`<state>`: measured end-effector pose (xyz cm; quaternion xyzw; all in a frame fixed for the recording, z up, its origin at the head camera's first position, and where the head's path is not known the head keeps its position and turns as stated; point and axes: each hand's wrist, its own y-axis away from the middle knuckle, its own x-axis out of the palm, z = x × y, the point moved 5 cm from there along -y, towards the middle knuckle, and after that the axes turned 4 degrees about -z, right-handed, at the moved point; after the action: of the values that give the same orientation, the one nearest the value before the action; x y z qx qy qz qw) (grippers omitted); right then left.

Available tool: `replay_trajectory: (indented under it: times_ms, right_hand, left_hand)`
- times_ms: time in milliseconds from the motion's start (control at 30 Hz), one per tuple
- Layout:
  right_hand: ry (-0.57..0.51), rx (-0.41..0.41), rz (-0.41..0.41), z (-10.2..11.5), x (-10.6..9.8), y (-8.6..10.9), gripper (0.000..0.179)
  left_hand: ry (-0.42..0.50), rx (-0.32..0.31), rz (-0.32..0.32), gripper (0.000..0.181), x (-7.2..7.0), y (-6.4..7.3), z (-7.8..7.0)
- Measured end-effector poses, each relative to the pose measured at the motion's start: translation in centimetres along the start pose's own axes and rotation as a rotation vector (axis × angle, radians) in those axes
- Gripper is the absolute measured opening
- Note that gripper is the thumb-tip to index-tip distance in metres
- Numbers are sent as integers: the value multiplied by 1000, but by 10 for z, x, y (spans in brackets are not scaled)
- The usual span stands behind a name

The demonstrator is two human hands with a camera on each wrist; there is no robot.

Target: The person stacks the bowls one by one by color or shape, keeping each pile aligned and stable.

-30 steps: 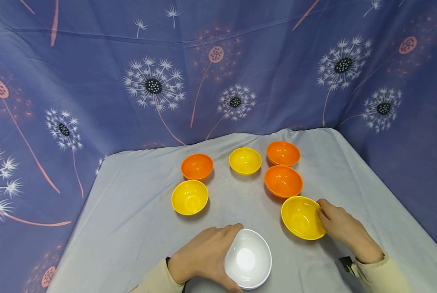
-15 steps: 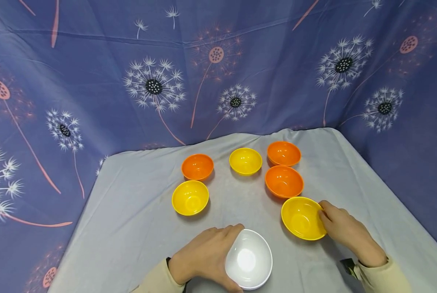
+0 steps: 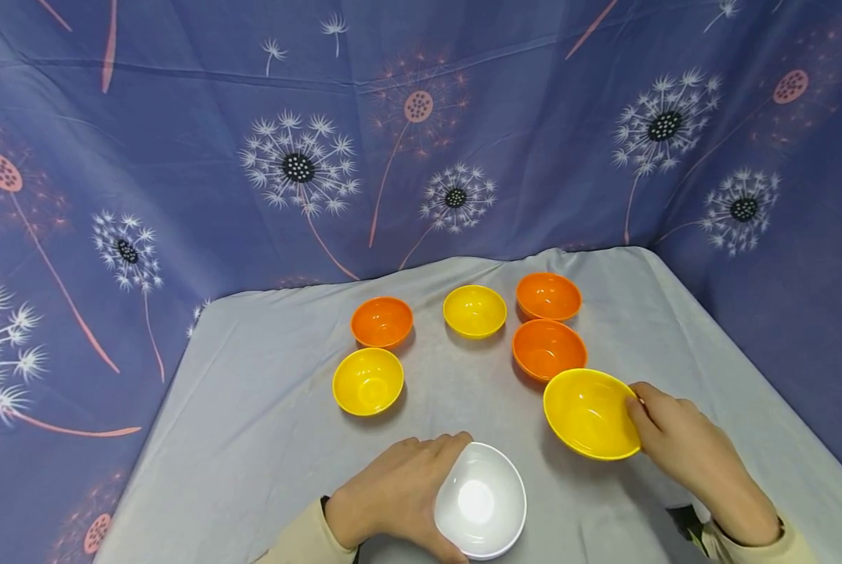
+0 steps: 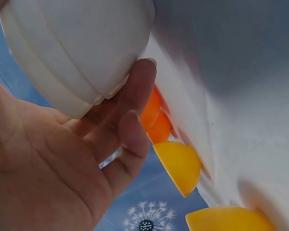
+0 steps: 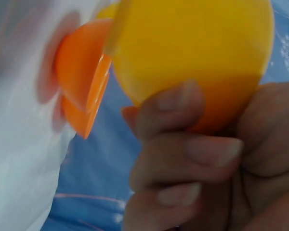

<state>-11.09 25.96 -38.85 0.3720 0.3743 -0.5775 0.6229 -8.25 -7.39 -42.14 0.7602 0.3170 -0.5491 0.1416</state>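
Observation:
My left hand [image 3: 402, 493] grips a white bowl [image 3: 480, 501] near the front of the table, thumb and fingers spread round its side. In the left wrist view parallel ridges run along the outer wall of the white bowl [image 4: 77, 43]. With its thumb inside the rim and curled fingers under the outer wall, my right hand [image 3: 695, 446] holds a yellow bowl [image 3: 590, 415]. That bowl tilts a little, above its shadow on the cloth. Just behind it are two orange bowls, the nearer orange bowl [image 3: 549, 350] and the farther orange bowl [image 3: 548, 296].
Left of centre, an orange bowl [image 3: 381, 322] stands behind a yellow bowl [image 3: 368, 381]. Another yellow bowl [image 3: 475, 311] sits at the back middle. A pale grey cloth [image 3: 265, 407] covers the table, and a blue dandelion-print curtain [image 3: 202, 117] hangs behind and at the sides.
My right hand has raised the yellow bowl off the cloth and shifted it slightly right, tilting it. The left hand and white bowl stay in place.

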Motion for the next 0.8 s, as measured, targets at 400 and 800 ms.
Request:
replay_trajectory:
  times_ms: [400,800]
  right_hand:
    - [-274,-132,-81,39,14,5,22]
    - [-361,-228,-51,65,35,9,26]
  left_hand:
    - [-5,-10,18,118,0,1,-1]
    - [65,-25,49,113,1,-1,1]
